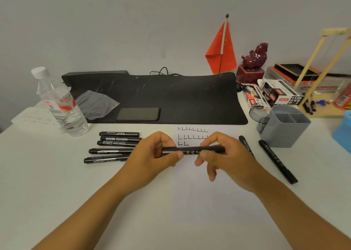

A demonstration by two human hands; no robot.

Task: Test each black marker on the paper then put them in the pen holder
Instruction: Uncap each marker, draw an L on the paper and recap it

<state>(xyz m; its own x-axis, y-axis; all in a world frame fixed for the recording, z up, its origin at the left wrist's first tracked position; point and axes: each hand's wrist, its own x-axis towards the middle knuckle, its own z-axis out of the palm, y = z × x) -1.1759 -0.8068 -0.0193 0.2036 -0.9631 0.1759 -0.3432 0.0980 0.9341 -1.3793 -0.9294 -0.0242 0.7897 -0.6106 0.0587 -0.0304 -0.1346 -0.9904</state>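
Observation:
Both hands hold one black marker [191, 150] level above the white paper [214, 192]. My left hand [157, 153] grips its left end and my right hand [222, 154] grips its right end. Rows of black L-shaped marks [192, 135] cover the top of the paper. Several black markers [115, 145] lie in a row on the table left of my hands. Two more black markers [277, 162] lie right of the paper, one partly hidden behind my right hand. The grey pen holder [284, 130] stands at the right with nothing visible in its compartments.
A water bottle [60, 105] stands at the left. A black desk mat [161, 97] with a phone [138, 114] and a plastic bag [95, 105] lies behind the paper. Marker boxes [275, 94], a red flag [221, 48], a figurine [254, 59] and a blue box [343, 134] crowd the right.

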